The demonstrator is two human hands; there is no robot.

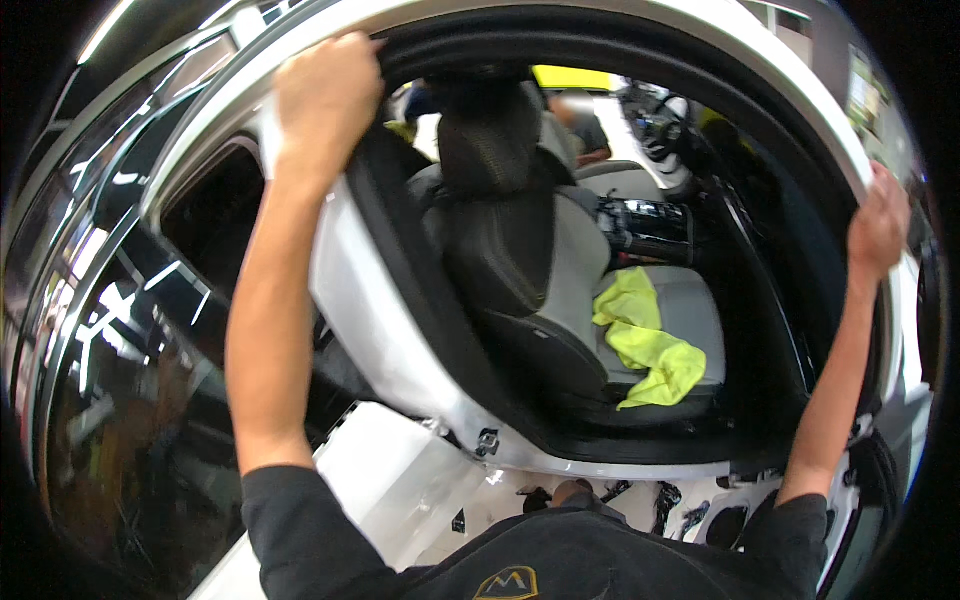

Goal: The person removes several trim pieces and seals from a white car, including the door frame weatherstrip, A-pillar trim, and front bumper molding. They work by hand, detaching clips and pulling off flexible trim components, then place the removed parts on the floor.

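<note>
My left hand (335, 100) is closed at the upper left corner of a white car's front door opening, its fingers curled over the edge of the door frame (385, 300). Whether it also pinches the black rubber seal (600, 40) there is hidden. Off to the right, my right hand (880, 225) wraps round the white front pillar (840, 120). Both arms are raised and spread wide across the opening. Inside, between them, stands a black and grey front seat (500, 220). A crumpled neon yellow cloth (650, 340) lies on its cushion.
The steering wheel (668, 125) shows on the car's far side, past the centre console (645, 225). Beyond the car a person (585, 130) is partly visible. At left is the open rear door (390, 470), with dark glass (130, 400) beside it. Dark scraps (665, 505) lie low, near my body.
</note>
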